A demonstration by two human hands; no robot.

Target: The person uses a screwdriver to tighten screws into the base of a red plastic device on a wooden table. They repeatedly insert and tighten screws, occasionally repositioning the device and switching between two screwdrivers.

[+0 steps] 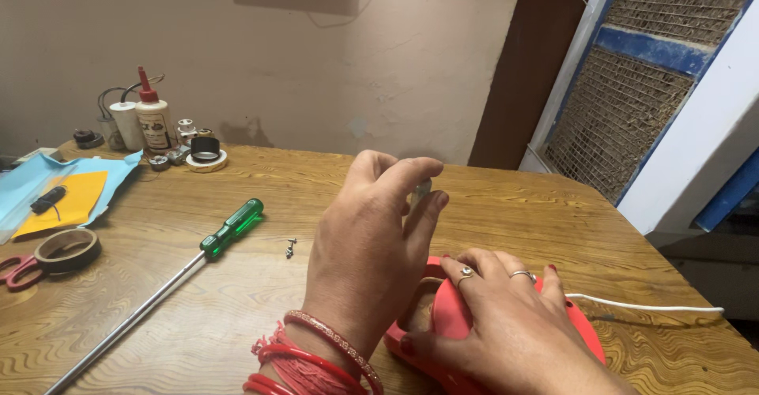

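- Left hand: raised above the table, fingertips pinched narrow on a small pale part.
- Right hand: fingers spread flat, pressing on the red plastic appliance at 5 o'clock.
- White cord runs out toward 3 o'clock.
- Green-handled screwdriver and loose screws lie toward 9 o'clock.

A wooden table with wavy, strongly marked grain is seen filling the lower frame, lit evenly. Behind it a plain beige plastered wall is shown, scuffed and patched, with two darker rectangular shapes at its top edge and a dark brown panel at its right end. At the right, a white and blue frame is fitted with brownish mesh padding.
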